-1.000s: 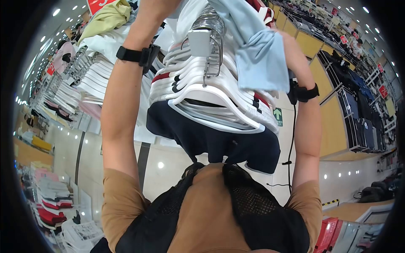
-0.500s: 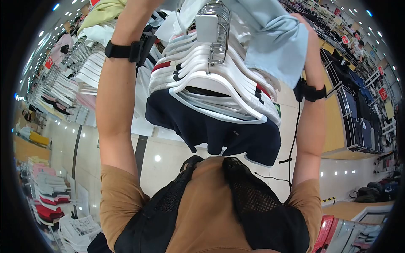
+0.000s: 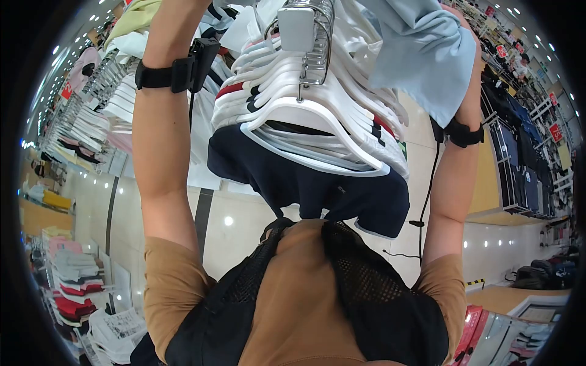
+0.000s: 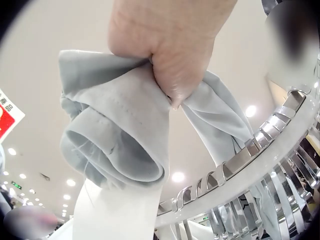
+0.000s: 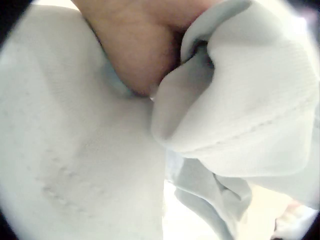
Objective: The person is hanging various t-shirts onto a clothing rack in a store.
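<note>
A light blue shirt [image 3: 421, 55] is held up between both hands over the front of a clothes rack. In the left wrist view, my left hand [image 4: 170, 45] pinches the bunched cloth, and a tube-like fold [image 4: 117, 150] opens below the thumb. My right hand [image 5: 140, 45] grips another part of the shirt in the right wrist view, with cloth hanging on both sides of the thumb. The head view cuts off the left hand at its top edge. Below the shirt, a navy shirt [image 3: 305, 171] hangs on a white hanger [image 3: 314, 110] at the front of the rack.
White hangers with mostly white shirts [image 3: 268, 79] line the rail, which ends in a square cap [image 3: 295, 29]. A curved metal rail [image 4: 235, 170] with hooks runs close to the left hand. Other racks [image 3: 101, 116] stand left, shelves with dark clothes [image 3: 519, 146] right.
The hands have spread apart, the right one moving further right and carrying the light blue cloth with it. The view has shifted slightly, and the rack sits a little higher in it.
</note>
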A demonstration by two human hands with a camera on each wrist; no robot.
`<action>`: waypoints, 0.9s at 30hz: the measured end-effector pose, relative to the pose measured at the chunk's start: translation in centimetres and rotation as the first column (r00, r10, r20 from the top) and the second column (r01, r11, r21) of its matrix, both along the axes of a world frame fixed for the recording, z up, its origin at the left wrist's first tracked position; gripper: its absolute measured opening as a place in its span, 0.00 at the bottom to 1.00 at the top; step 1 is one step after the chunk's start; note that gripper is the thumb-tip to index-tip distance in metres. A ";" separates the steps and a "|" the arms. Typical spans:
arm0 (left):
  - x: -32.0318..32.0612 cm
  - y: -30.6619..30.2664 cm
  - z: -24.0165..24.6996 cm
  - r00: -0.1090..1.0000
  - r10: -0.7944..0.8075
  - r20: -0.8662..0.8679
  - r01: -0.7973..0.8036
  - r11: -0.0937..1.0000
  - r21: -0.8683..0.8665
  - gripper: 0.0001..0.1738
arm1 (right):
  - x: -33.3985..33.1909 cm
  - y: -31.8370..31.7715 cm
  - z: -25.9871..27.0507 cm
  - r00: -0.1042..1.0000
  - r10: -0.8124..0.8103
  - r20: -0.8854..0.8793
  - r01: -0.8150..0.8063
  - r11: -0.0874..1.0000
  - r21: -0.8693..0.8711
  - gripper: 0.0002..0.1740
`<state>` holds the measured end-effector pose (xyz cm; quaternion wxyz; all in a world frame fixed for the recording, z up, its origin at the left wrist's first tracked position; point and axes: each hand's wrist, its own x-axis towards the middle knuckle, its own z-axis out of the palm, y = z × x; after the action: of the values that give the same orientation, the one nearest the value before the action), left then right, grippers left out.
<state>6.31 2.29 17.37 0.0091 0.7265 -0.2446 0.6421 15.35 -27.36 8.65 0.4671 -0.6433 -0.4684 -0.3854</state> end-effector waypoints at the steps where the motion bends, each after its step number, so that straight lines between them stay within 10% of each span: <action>1: -0.5 -0.1 0.1 1.000 0.013 -0.025 -0.012 0.999 0.051 0.17 | -1.6 0.7 0.8 1.000 0.000 0.000 0.000 1.000 0.000 0.14; 4: -1.2 -0.5 -0.1 1.000 0.014 -0.022 -0.011 0.993 0.120 0.17 | -4.5 1.6 2.0 0.809 0.194 -0.555 0.073 0.903 0.422 0.10; 5: -1.2 -0.6 -0.1 1.000 0.002 0.001 -0.002 0.991 0.136 0.17 | -1.1 -0.6 0.0 0.965 -0.052 -0.257 0.115 0.964 0.238 0.15; 7: -0.8 -0.5 0.2 0.995 -0.063 0.079 0.053 0.992 0.118 0.17 | 1.4 -2.6 -0.6 0.922 -0.310 0.232 0.282 0.948 0.144 0.19; 12: -3.4 -1.5 1.0 0.950 -0.062 0.305 0.007 0.984 0.179 0.16 | -1.0 -4.8 1.4 0.854 -0.373 0.361 0.248 0.904 0.348 0.19; 19: -8.9 -0.1 0.0 0.907 0.123 0.403 -0.183 0.976 0.114 0.14 | -9.4 -6.7 0.2 0.925 -0.018 0.379 -0.055 0.982 0.180 0.18; 27: -15.9 2.5 -5.4 0.972 -0.041 0.231 0.022 0.996 0.087 0.16 | -15.0 -8.6 -3.0 0.844 0.528 0.094 -0.497 0.836 -0.233 0.16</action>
<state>-9.61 4.75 12.01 -0.0398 0.6419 -0.2821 0.7119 0.39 -35.93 5.66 0.4487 -0.5058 -0.6947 -0.2453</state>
